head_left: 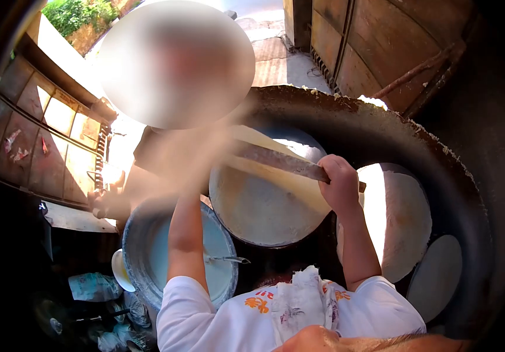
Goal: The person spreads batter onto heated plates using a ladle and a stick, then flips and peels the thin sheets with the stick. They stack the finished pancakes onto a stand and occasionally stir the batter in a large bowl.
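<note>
My right hand [340,179] is closed round one end of a long flat wooden stick [282,162]. A thin pale sheet [299,186] hangs over the stick above a round pan [261,214]. My left arm reaches forward over a metal basin [137,252] of whitish liquid; its hand is hidden in a blurred patch near the stick's other end. To the right of my right hand lies a round pale sheet [405,220], partly in sunlight.
A large dark rounded rim [428,138] curves round the pans. Another pale disc [436,276] lies at the lower right. A metal handle [226,259] sticks out of the basin. Plastic bags [94,287] are at lower left. A blurred person stands ahead.
</note>
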A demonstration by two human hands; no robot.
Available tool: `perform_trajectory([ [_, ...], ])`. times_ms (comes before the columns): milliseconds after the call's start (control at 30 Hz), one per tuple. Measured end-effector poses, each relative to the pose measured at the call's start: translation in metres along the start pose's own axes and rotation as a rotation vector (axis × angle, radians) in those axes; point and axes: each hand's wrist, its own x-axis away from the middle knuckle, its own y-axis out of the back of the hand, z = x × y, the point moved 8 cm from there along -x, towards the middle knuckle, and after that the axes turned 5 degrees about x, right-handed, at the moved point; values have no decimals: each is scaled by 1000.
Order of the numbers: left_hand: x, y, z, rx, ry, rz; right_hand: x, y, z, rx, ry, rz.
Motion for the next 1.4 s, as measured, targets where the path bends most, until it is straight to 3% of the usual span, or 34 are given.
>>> perform_trajectory([
  [67,22,7,-23,60,-67,-111,3,13,-7,-69,-13,-46],
  [167,66,-19,-119,-76,-172,-110,19,27,-35,-207,-254,23],
  [200,89,-42,-177,-240,-253,-144,24,31,-47,-183,-268,64],
  [267,124,-71,-249,-516,-618,-126,35,40,-63,-201,-280,62],
  [333,146,-94,-282,-585,-622,-180,51,59,-66,-169,-245,18],
  [400,176,-104,-307,-685,-610,-218,73,76,-61,-151,-345,68],
  [533,192,-126,-385,-790,-891,-62,129,140,-40,-302,-521,-86],
  [600,169,-168,-420,-651,-653,104,151,185,-39,-461,-550,-174],
  [700,105,-282,-396,-320,-369,536,171,263,-80,-378,-749,-171],
  [767,68,-377,-340,-172,-204,728,191,297,-138,-267,-878,-81],
  [800,63,-421,-297,-328,-387,779,207,301,-173,-241,-906,-5],
  [900,36,-529,-145,-226,385,1033,257,281,-278,4,-929,80],
  [933,48,-546,-142,-453,360,941,268,273,-290,159,-904,93],
  [967,55,-554,-137,-322,267,946,272,270,-300,179,-910,74],
  [1000,42,-572,-118,-318,-409,1082,280,264,-309,185,-938,72],
  [1033,56,-566,-113,-196,52,1011,283,263,-310,194,-965,85],
  [1133,58,-574,-132,-405,-181,980,292,260,-311,226,-943,74],
  [1167,57,-572,-139,-425,-420,874,295,256,-314,240,-877,10],
  [1200,44,-577,-112,-397,-346,933,296,257,-315,260,-815,-67],
  [1267,40,-580,-106,-514,-253,868,290,260,-307,165,-896,-16],
  [1333,29,-584,-84,-600,-374,824,282,265,-298,129,-967,72],
  [1400,33,-587,-74,-615,-188,836,280,271,-286,103,-871,-34],
])
